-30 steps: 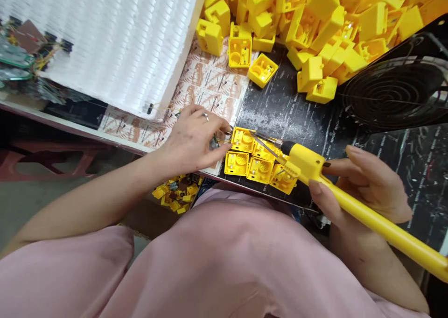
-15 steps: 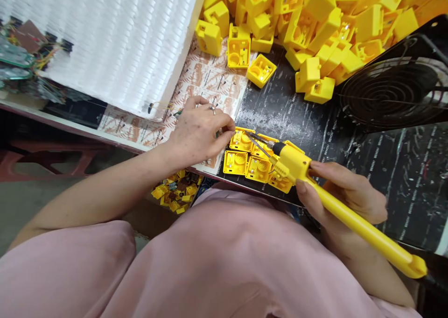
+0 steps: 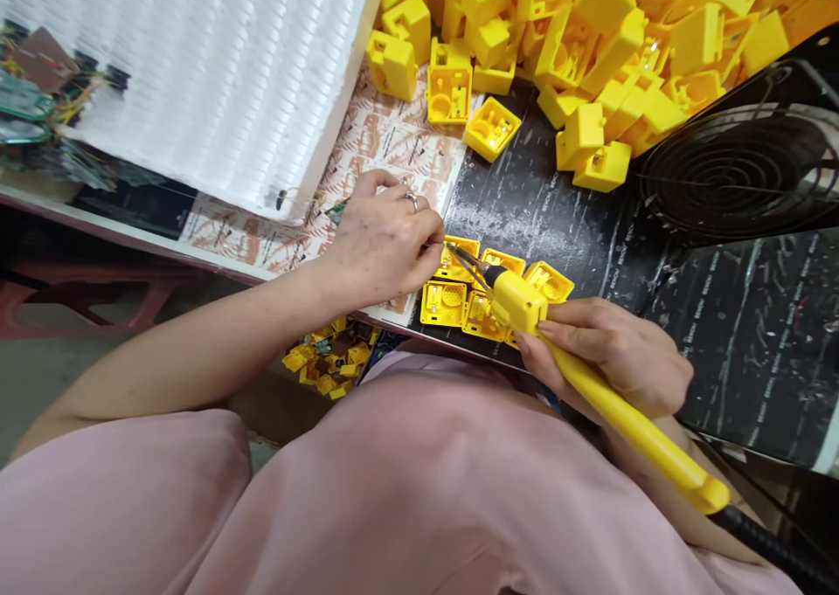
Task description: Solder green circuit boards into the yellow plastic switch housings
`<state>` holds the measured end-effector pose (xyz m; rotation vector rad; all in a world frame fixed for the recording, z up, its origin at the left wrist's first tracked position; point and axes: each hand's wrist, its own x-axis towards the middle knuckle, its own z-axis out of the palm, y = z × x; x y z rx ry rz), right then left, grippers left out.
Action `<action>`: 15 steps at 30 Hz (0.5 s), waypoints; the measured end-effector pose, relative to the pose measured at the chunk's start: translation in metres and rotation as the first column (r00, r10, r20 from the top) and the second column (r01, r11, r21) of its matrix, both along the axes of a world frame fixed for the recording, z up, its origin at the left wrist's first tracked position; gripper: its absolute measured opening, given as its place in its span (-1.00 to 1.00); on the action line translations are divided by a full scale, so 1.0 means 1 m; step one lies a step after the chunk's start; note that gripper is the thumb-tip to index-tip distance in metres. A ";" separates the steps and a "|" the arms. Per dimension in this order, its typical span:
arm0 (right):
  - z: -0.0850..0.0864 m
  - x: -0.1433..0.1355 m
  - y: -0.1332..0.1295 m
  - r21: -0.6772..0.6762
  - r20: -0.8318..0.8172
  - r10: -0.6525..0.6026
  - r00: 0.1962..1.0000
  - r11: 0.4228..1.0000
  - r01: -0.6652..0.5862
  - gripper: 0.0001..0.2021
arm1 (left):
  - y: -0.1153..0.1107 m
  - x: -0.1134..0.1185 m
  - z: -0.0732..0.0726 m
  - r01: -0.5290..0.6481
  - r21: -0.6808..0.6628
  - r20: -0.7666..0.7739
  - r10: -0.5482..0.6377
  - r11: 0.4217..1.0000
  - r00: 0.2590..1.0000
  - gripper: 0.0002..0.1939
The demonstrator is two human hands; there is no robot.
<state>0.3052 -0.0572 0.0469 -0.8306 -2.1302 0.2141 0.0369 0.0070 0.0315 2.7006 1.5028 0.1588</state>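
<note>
My right hand (image 3: 609, 355) is wrapped round the yellow handle of a soldering iron (image 3: 590, 385). Its thin dark tip points left and sits over the upper left yellow plastic housing (image 3: 459, 263), close to my left fingertips. My left hand (image 3: 390, 237), with a ring on one finger, is closed in a pinch at that housing's left edge; what the fingers hold is hidden. Several small open housings stand in two rows, among them a lower left one (image 3: 444, 303) with a round grid of holes and an upper right one (image 3: 549, 282).
A heap of yellow housings (image 3: 609, 62) fills the back, with a loose housing (image 3: 492, 129) before it. A black fan (image 3: 727, 171) stands at right. White foam (image 3: 216, 79) lies at left beside circuit boards with wires (image 3: 32, 97). Below the table edge is a box of yellow parts (image 3: 331, 359).
My right hand and the soldering iron have moved left, bringing the tip nearer my left fingers. The upper right housing is now less covered. My left hand has shifted only slightly.
</note>
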 end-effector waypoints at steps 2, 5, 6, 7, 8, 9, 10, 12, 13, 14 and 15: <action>0.003 0.002 0.000 -0.012 0.032 0.010 0.999 1.000 -0.010 -0.75 | 0.001 0.001 0.001 -0.002 -0.014 0.000 0.002 1.000 1.000 -0.73; 0.006 0.010 -0.004 -0.068 -0.030 -0.020 0.999 0.998 0.018 -0.76 | 0.002 0.001 0.002 0.006 -0.020 0.000 -0.006 1.000 1.000 -0.71; 0.007 0.013 -0.006 -0.086 -0.056 -0.042 0.998 0.996 0.037 -0.77 | 0.002 0.001 0.003 0.008 -0.020 0.002 -0.008 1.000 1.000 -0.70; 0.007 0.016 -0.008 -0.099 -0.078 -0.061 0.995 0.994 0.053 -0.77 | 0.002 0.000 0.004 0.008 -0.022 0.004 -0.008 1.000 1.000 -0.70; 0.006 0.017 -0.009 -0.112 -0.091 -0.076 0.993 0.992 0.066 -0.77 | 0.003 0.000 0.004 0.004 -0.026 0.005 -0.004 1.000 1.000 -0.70; 0.005 0.019 -0.011 -0.138 -0.089 -0.092 0.992 0.987 0.079 -0.77 | 0.003 0.001 0.005 -0.002 -0.032 0.004 0.003 0.999 1.000 -0.71; 0.004 0.019 -0.013 -0.163 -0.096 -0.110 0.989 0.982 0.094 -0.76 | 0.003 0.001 0.005 -0.011 -0.039 0.000 0.011 0.999 1.000 -0.72; -0.001 0.020 -0.016 -0.196 -0.138 -0.146 0.980 0.974 0.117 -0.75 | 0.003 0.005 0.004 -0.026 -0.051 -0.011 0.025 0.998 1.000 -0.71; -0.004 0.020 -0.017 -0.209 -0.167 -0.182 0.969 0.967 0.145 -0.72 | 0.002 0.006 0.003 -0.026 -0.054 -0.015 0.026 0.998 1.000 -0.71; -0.008 0.021 -0.018 -0.209 -0.195 -0.210 0.958 0.963 0.169 -0.67 | 0.001 0.008 0.003 -0.023 -0.054 -0.019 0.022 0.998 1.000 -0.70; -0.011 0.022 -0.020 -0.203 -0.219 -0.242 0.945 0.959 0.198 -0.61 | 0.000 0.009 0.003 -0.014 -0.051 -0.018 0.013 0.999 1.000 -0.69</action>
